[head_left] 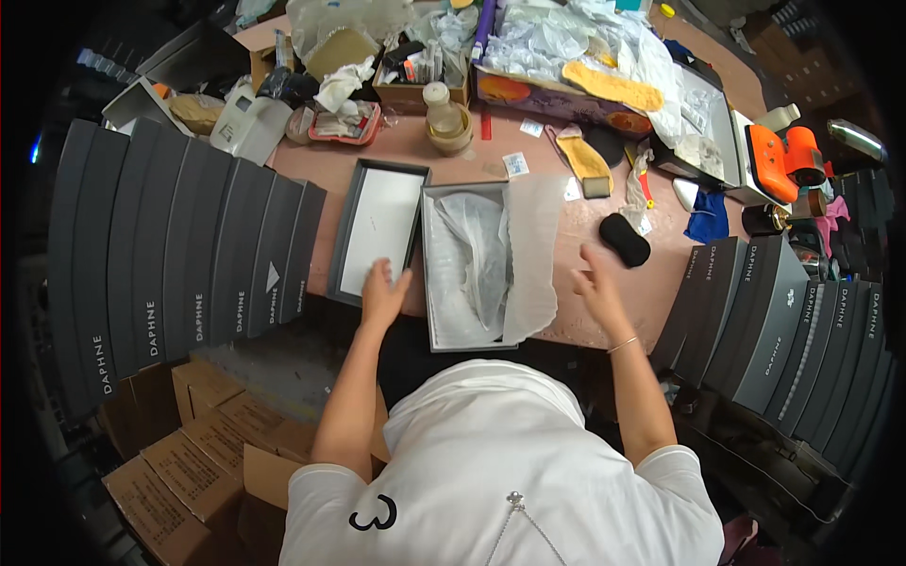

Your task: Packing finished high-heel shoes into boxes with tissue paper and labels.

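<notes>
In front of me an uncovered dark grey shoebox (429,311) lies on the pink table. Inside it rests a bundle in thin, translucent white wrapping (483,247); what it wraps is hard to make out. A sheet of pale tissue paper (532,269) hangs out over the box's right side. Just left of the box lies its grey lid (376,222), white inside facing up. My left hand (382,294) is at the lid's lower right corner, fingers apart and holding nothing. Right of the paper, my right hand (598,288) hovers empty, its fingers spread.
Tall rows of grey shoeboxes (175,255) stand left, with more boxes (746,321) at right. A black oval pad (624,240), a yellow insole (585,158) and a bottle (442,111) lie beyond. An orange tool (774,162) sits far right. Brown cartons (203,467) are below left.
</notes>
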### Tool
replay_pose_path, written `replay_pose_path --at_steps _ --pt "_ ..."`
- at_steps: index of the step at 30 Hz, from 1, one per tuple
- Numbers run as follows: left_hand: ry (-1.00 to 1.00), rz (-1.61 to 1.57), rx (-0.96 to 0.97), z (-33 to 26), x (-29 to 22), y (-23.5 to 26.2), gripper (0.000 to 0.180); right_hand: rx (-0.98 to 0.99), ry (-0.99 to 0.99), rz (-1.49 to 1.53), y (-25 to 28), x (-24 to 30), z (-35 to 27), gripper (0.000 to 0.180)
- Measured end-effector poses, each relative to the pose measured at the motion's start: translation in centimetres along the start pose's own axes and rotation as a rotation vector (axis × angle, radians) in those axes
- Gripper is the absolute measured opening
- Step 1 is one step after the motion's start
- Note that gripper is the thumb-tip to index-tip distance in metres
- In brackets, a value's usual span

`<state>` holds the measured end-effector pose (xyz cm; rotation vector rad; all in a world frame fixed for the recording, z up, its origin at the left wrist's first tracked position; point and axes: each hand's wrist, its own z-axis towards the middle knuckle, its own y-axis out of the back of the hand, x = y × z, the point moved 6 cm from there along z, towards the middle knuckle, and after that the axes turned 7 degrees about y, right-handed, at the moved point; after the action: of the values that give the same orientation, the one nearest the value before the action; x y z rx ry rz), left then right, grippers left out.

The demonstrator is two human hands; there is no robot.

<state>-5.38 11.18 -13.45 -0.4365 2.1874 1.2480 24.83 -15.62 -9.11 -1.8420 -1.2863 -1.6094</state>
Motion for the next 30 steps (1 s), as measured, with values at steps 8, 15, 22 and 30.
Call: replay_pose_path --at_steps 8,15,22,30 --pt "-0.277 0.202 -0.089 -2.5 -1.1 3.4 0.024 0.253 0.623 -0.896 -19.4 5.3 3.1 0.072" --pt "-0.062 -1.07 0.678 -14.9 -9.1 7.0 0.038 0.147 0.489 -0.024 -10.3 11.9 0.3 0.073" --pt "-0.28 -0.176 0.095 -8.0 -5.9 -2.1 0.074 -0.045 -0.023 -0.1 -8.9 1.1 1.1 0.065" --pt "0.031 -0.288 0.085 -8.7 4.4 -4.7 0.055 0.066 -0.033 -0.212 -12.5 2.3 -2.9 0.065"
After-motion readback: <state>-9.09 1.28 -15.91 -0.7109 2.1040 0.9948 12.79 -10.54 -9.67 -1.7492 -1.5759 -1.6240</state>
